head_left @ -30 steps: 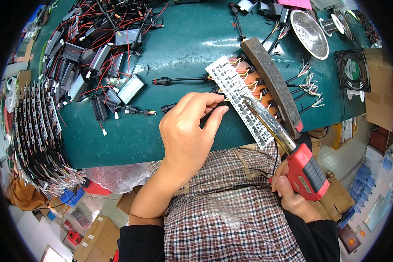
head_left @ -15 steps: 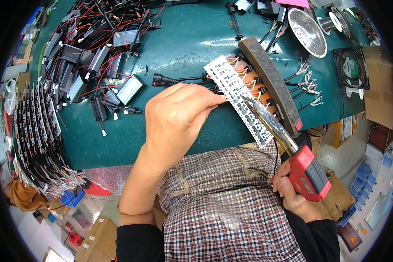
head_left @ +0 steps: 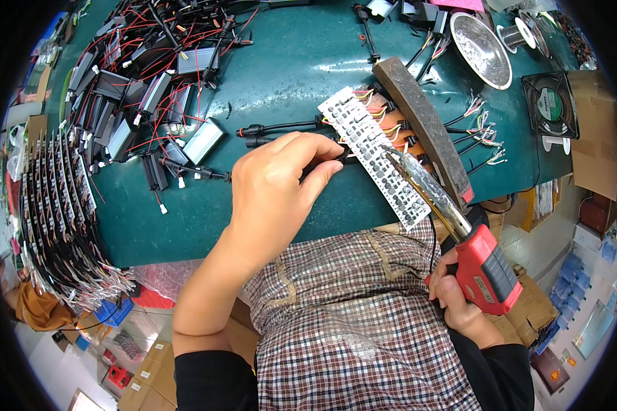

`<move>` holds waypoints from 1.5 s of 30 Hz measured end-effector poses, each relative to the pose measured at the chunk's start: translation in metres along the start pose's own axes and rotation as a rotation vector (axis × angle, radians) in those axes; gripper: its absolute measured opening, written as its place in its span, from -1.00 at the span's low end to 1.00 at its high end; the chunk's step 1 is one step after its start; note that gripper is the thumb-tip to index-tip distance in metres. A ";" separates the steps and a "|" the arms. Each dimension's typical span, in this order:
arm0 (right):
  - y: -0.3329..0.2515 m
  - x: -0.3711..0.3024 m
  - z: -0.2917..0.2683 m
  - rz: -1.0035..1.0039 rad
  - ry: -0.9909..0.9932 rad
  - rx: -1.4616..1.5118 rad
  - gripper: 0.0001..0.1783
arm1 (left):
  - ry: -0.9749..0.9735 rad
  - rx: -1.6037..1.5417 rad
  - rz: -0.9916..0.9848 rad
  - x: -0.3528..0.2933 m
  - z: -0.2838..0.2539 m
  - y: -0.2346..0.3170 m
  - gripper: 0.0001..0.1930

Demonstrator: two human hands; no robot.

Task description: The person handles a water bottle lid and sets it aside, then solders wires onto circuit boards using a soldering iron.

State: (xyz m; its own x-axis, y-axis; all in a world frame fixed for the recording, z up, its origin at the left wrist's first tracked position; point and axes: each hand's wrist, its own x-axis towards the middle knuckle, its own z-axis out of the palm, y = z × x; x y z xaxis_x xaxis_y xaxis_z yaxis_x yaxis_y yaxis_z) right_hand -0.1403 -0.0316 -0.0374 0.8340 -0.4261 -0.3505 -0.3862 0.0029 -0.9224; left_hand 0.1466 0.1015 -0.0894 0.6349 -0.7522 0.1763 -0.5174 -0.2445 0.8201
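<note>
My left hand (head_left: 274,181) is at the left side of a white circuit-board panel (head_left: 373,154). Its thumb and index fingertip are slightly apart, beside a black cable (head_left: 257,141) that passes partly behind the fingers. Small dark components cover the panel in rows. My right hand (head_left: 452,294) is wrapped round the red and black handle of a soldering iron (head_left: 483,270). The iron's long, stained metal barrel slants up to the left, with its tip over the middle of the panel. Coloured wires run along the panel's right edge.
A dark bar (head_left: 425,127) lies across several cables right of the panel. Grey boxes with red wires (head_left: 144,89) crowd the far left, and wired strips (head_left: 58,205) hang over the left edge. A metal dish (head_left: 481,51) and a fan (head_left: 550,106) stand at the right.
My left hand has drawn back slightly leftward, its pinched fingertips parting. Two black cables now show separately beyond it. The soldering iron has shifted slightly while staying over the panel.
</note>
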 end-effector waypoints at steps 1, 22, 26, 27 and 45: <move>0.000 0.000 0.002 0.039 0.019 -0.043 -0.66 | 0.012 0.016 -0.001 -0.003 0.001 0.002 -0.84; -0.004 0.011 0.012 0.054 0.110 0.053 -0.60 | 0.015 0.115 0.397 0.014 -0.005 -0.027 -0.74; -0.007 0.014 0.013 0.027 0.139 0.036 -0.60 | 0.037 0.148 0.349 0.007 -0.002 -0.019 -0.75; -0.007 0.014 0.013 0.012 0.146 0.026 -0.60 | 0.039 0.154 0.343 0.005 -0.002 -0.016 -0.74; -0.008 0.019 0.010 -0.071 0.157 0.077 -0.61 | 0.083 -0.068 -0.008 -0.006 0.015 0.002 -0.81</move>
State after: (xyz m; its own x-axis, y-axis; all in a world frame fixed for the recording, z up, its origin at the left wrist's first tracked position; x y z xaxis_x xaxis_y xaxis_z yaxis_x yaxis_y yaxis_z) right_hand -0.1176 -0.0312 -0.0386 0.7839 -0.5637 -0.2603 -0.2927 0.0343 -0.9556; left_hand 0.1336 0.0964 -0.0968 0.6857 -0.6963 0.2122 -0.4740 -0.2058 0.8562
